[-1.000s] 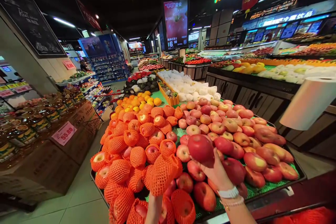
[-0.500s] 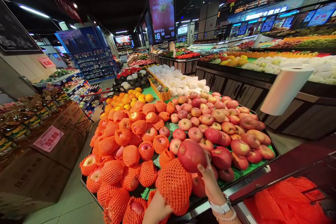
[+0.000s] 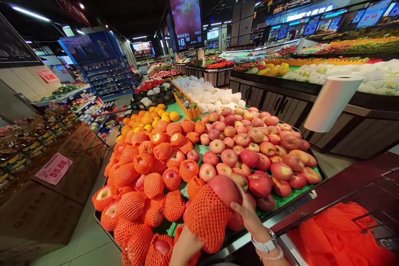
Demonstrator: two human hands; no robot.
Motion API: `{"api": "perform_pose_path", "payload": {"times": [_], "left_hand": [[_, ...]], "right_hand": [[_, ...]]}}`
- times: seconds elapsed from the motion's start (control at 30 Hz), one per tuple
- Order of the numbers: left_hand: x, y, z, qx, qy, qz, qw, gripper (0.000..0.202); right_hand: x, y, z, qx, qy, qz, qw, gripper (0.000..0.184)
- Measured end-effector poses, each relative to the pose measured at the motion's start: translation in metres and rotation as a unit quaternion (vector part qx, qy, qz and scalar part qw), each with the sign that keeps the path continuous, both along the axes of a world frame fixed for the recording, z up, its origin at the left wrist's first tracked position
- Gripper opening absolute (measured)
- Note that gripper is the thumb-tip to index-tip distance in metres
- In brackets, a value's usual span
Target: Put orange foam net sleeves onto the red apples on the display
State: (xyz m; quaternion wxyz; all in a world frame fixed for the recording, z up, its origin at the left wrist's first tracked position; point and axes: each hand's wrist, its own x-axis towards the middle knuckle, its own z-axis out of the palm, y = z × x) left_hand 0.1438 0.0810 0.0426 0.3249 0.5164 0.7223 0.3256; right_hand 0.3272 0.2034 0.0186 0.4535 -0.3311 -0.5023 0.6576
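Note:
An orange foam fruit net [image 3: 207, 218] is on my left hand [image 3: 186, 246], whose fingers are hidden behind or inside the mesh. My right hand [image 3: 246, 211] grips a large red apple [image 3: 223, 190] from its right side, thumb toward me. The apple's lower left sits in the mouth of the net, while its upper part is bare. Loose red apples [image 3: 260, 183] lie just beyond my right hand. To the left are several apples in orange nets [image 3: 154, 185], piled on the same display.
The display's dark rim [image 3: 230, 249] runs close to my wrists. At lower right is a container with a heap of orange nets [image 3: 333, 232]. A plastic bag roll [image 3: 333, 104] stands tilted at right. Stacked cartons [image 3: 40, 208] line the left side.
The apple has gone from above the net to partly inside its opening, with my right hand following it. The view has shifted slightly.

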Motion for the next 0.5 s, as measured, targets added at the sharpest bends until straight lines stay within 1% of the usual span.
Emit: {"api": "perform_pose_path", "payload": {"times": [0.07, 0.17, 0.27, 0.33, 0.4, 0.5], "left_hand": [[0.001, 0.003, -0.002, 0.007, -0.013, 0.021, 1.0, 0.033], [0.004, 0.009, -0.002, 0.01, -0.016, 0.008, 1.0, 0.026], [0.007, 0.013, 0.003, -0.005, -0.022, -0.006, 1.0, 0.017], [0.009, 0.014, 0.009, -0.021, -0.029, -0.014, 0.999, 0.016], [0.01, 0.014, 0.017, -0.029, -0.045, -0.036, 0.998, 0.02], [0.013, 0.015, 0.028, -0.007, -0.068, -0.1, 0.993, 0.025]], "right_hand": [[0.001, -0.001, -0.002, -0.013, -0.005, 0.008, 1.0, 0.096], [0.002, -0.002, -0.002, 0.012, -0.031, 0.045, 0.998, 0.099], [0.004, -0.002, 0.0, 0.053, -0.061, 0.075, 0.994, 0.105], [0.006, -0.002, 0.002, 0.061, -0.069, 0.092, 0.991, 0.106], [0.008, -0.002, 0.004, 0.068, -0.075, 0.123, 0.987, 0.107], [0.011, -0.003, 0.005, 0.076, -0.091, 0.171, 0.978, 0.112]]}}
